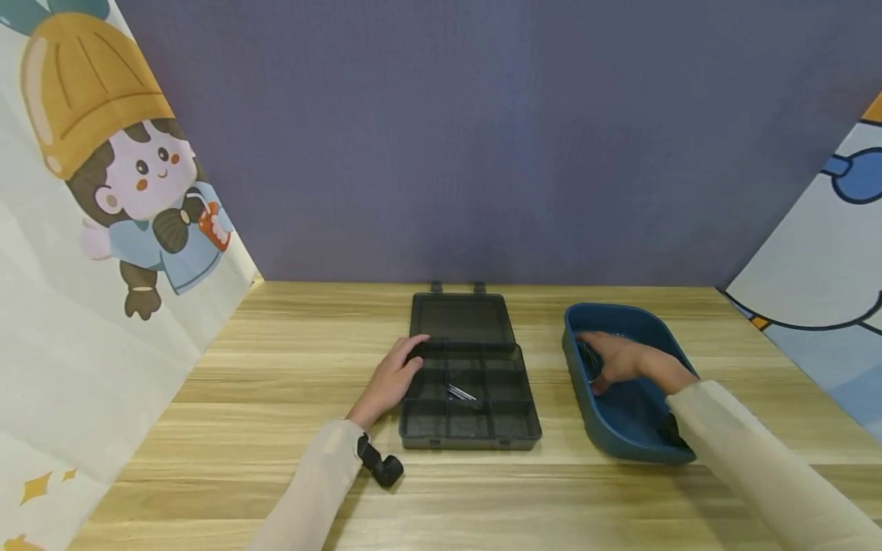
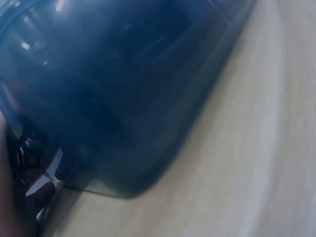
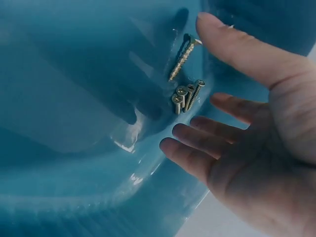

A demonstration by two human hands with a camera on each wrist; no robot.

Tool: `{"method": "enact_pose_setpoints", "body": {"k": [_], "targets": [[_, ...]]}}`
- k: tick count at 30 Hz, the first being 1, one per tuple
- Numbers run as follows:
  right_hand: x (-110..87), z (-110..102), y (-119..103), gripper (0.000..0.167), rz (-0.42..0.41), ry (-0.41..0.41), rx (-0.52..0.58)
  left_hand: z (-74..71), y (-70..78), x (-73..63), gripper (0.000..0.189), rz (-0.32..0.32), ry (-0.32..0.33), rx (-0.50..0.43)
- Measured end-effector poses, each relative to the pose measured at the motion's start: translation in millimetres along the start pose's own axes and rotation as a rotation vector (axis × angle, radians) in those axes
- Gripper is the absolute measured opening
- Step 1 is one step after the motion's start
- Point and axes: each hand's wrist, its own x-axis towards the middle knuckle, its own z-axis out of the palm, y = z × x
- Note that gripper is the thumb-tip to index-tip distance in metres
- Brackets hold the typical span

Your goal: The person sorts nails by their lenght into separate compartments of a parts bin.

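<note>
Right hand (image 3: 266,143): fingers loose and parted, thumb held away, nothing grasped that I can see; they reach just beside the screws (image 3: 181,92), which lie on the floor of the tub (image 1: 641,451) near its wall. Four are bunched and a longer screw (image 3: 181,60) lies beside them; the tub's curved corner probably gathers them. Dark patch by these fingers, seen from the head: cannot tell what. Left hand (image 1: 388,380): thumb and forefinger laid on the left edge of the box (image 1: 471,441), not clenched; remaining fingers unclear. I take this light contact as steadying. Box flat, its lid (image 1: 462,317) folded back away from the person, which leaves the compartments uncovered. A few silver pieces (image 1: 462,393) in the middle column, too small to name. Tub stands apart, right of the box, presumably so each hand has its own container in reach. Outward: wooden table (image 1: 276,383), dark panel (image 1: 441,153) upright behind.
</note>
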Motion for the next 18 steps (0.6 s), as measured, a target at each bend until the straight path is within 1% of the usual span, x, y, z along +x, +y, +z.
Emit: {"method": "enact_pose_setpoints", "body": {"k": [5, 11, 14, 18], "targets": [[1.7, 2.0, 0.8, 0.094, 0.010, -0.006, -0.004, 0.0, -0.5, -0.3, 0.043, 0.002, -0.001, 0.003], [3.8, 4.7, 5.8, 0.089, -0.025, 0.020, -0.022, 0.5, 0.1, -0.4, 0.043, 0.000, 0.001, -0.001], [4.7, 5.6, 8.2, 0.082, -0.042, 0.040, -0.049, 0.7, -0.2, -0.3, 0.043, 0.000, 0.000, -0.001], [6.6, 4.9, 8.4, 0.067, -0.065, 0.078, -0.073, 0.2, -0.5, -0.4, 0.043, -0.007, 0.000, 0.000]]}}
